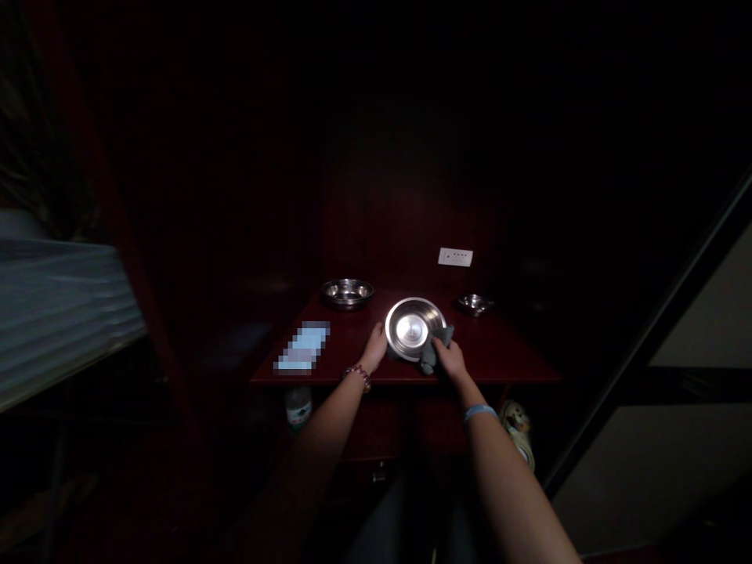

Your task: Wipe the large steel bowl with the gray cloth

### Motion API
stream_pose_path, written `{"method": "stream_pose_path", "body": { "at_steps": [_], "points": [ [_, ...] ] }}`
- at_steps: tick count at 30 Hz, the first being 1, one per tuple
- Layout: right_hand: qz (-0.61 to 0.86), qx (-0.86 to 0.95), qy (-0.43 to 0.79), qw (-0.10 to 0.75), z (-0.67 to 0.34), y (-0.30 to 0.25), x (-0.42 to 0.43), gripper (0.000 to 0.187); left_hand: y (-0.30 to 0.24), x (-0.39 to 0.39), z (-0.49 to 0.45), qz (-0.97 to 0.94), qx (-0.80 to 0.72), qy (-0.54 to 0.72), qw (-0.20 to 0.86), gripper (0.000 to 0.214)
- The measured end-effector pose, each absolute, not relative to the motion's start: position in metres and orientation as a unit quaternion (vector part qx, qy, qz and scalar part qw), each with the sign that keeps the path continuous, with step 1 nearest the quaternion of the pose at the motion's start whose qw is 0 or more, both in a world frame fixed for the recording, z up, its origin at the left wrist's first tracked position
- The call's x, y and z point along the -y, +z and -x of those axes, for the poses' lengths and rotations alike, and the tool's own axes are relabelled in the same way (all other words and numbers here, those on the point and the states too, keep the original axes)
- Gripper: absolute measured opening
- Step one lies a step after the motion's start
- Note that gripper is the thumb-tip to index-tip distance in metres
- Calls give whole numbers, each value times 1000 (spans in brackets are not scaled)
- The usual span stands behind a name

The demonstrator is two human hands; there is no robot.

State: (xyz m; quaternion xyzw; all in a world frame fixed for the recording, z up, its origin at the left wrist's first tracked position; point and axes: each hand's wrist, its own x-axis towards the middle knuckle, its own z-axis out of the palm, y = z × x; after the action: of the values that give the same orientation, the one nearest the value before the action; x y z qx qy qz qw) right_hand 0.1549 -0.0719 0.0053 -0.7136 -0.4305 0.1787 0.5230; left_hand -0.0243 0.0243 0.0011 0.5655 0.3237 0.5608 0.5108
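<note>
A shiny round metal bowl [410, 325] is tipped toward me above the front part of a dark red tabletop [499, 356]. My left hand [374, 350] grips its left edge, with the fingers partly hidden behind it. At the bowl's lower right rim, my right hand [450, 359] is closed on a grey cloth [432, 354], the thumb pressing it against the metal. Farther back on the left stands another metal bowl [347, 294]. A smaller metal dish [475, 305] sits at the back right.
A blurred-out, light blue rectangular thing [303, 347] lies on the left of the tabletop. Below it stands a plastic bottle [298, 407]. A white socket panel [456, 257] is on the back wall. Light-coloured shoes [517, 427] show low on the right. Dark walls enclose both sides.
</note>
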Motion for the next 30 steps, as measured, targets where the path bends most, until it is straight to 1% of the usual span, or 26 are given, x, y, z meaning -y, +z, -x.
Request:
{"method": "stream_pose_path", "body": {
  "at_steps": [11, 17, 25, 30],
  "points": [
    [709, 440, 180, 521, -156, 3, 70, 43, 3, -22, 24, -539, -323, 565, 535, 17],
    [720, 440, 173, 508, -154, 5, 71, 45, 0, -26, 22, -540, -314, 580, 522, 22],
    [721, 440, 166, 508, -154, 6, 73, 43, 3, -21, 24, -539, -334, 582, 509, 11],
    [719, 443, 156, 513, -153, 7, 74, 43, 3, -23, 24, -546, -337, 582, 500, 13]
  ]
}}
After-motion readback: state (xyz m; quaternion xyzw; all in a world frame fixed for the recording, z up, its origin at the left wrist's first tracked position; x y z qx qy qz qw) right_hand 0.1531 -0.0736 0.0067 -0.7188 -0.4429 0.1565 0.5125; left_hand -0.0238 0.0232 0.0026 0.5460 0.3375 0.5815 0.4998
